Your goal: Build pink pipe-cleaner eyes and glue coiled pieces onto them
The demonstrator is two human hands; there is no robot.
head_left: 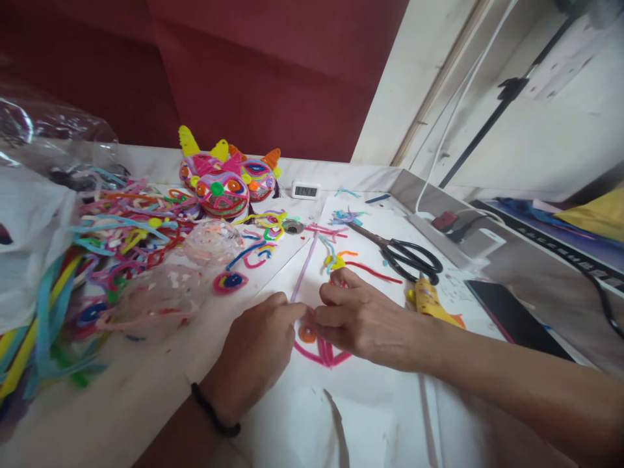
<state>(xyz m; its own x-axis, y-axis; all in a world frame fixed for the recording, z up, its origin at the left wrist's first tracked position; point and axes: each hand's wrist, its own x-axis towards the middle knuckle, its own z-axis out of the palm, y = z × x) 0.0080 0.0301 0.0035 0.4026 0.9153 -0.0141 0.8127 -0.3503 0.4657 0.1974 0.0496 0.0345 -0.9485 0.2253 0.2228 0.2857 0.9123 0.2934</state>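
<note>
My left hand (258, 344) is closed, with thumb and index finger in a pinch. A lilac pipe cleaner (305, 263) runs down from the white paper into these fingers. Right beside them my right hand (363, 318) pinches at the same spot; its fingertips hide most of what is gripped. Under both hands lies a pink pipe-cleaner craft piece (325, 356), with a curved pink edge and an orange disc (307, 334) that has a pale bead in its middle. Just beyond my right hand sit a yellow coil (335, 262) and a red pipe cleaner (375, 271).
Black-handled scissors (414, 257), a yellow glue bottle (431, 302) and a phone (517, 318) lie to the right. Loose pipe cleaners (131, 221) are heaped at left. Finished colourful animal heads (221, 185) and a small digital clock (305, 190) stand at the back.
</note>
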